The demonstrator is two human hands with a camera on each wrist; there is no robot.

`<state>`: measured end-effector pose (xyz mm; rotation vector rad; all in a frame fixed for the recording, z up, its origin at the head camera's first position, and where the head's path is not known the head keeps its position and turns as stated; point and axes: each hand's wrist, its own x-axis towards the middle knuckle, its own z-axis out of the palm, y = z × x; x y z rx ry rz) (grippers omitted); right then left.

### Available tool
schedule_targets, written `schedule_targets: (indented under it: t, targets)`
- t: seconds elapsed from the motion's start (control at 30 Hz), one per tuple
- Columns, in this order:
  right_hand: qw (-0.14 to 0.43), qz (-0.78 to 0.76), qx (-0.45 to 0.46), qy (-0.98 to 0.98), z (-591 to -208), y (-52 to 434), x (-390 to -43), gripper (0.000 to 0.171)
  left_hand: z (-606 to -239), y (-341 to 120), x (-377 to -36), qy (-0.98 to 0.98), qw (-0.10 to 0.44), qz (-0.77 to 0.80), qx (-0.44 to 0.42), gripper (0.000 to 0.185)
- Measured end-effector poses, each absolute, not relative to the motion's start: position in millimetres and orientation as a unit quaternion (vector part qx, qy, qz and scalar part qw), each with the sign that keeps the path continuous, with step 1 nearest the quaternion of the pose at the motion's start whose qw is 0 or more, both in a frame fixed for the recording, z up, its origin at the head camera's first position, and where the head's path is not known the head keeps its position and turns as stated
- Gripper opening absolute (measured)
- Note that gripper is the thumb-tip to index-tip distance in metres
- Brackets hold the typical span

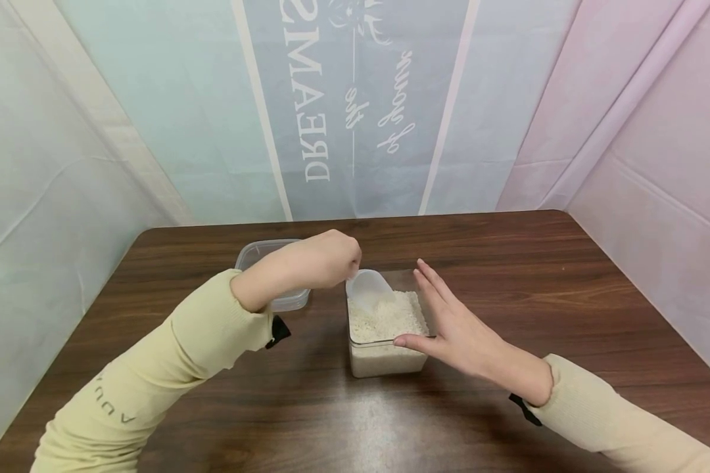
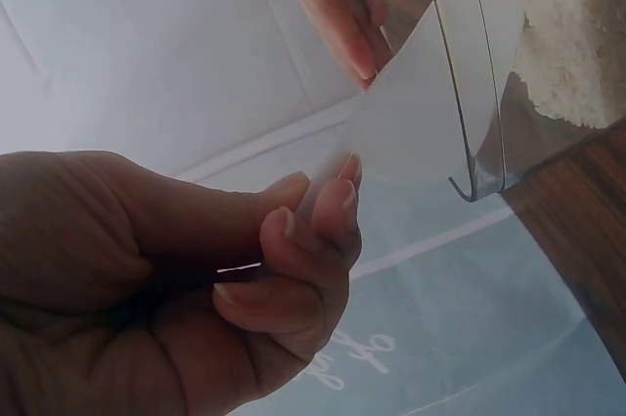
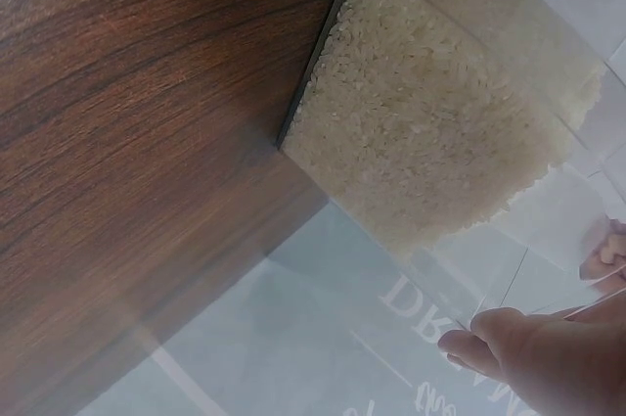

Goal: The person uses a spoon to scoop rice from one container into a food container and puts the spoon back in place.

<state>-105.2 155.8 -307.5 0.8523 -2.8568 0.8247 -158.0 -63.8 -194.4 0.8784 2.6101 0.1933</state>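
A clear, square-cornered container (image 1: 361, 368) holds white rice (image 1: 405, 315) on the table. My left hand (image 1: 325, 259) reaches over from the left and pinches the handle of a translucent whitish scoop (image 1: 369, 287). The scoop's bowl is tilted, its lower edge in the rice. In the left wrist view, thumb and fingertips meet on the thin handle. Against the container's right side rests my right hand (image 1: 458, 332), fingers straight and spread, thumb at the near rim. The right wrist view shows the rice (image 3: 430, 113) through the clear wall, with fingertips at the rim.
Behind my left forearm stands another clear plastic container (image 1: 290, 302), partly hidden. The dark wood-grain table (image 1: 509, 282) runs back to a pastel printed cloth (image 1: 355, 131) with lettering. Pale cloth walls (image 1: 674, 217) flank the table on both sides.
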Motion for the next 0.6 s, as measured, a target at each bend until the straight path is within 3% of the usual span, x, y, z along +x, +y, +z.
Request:
schedule_targets:
  t: [0.6]
  targets:
    - [0.036,0.262,0.278,-0.924,-315,156,-102,0.100,-212,-56,-159,0.925,0.227,0.082,0.294,0.035]
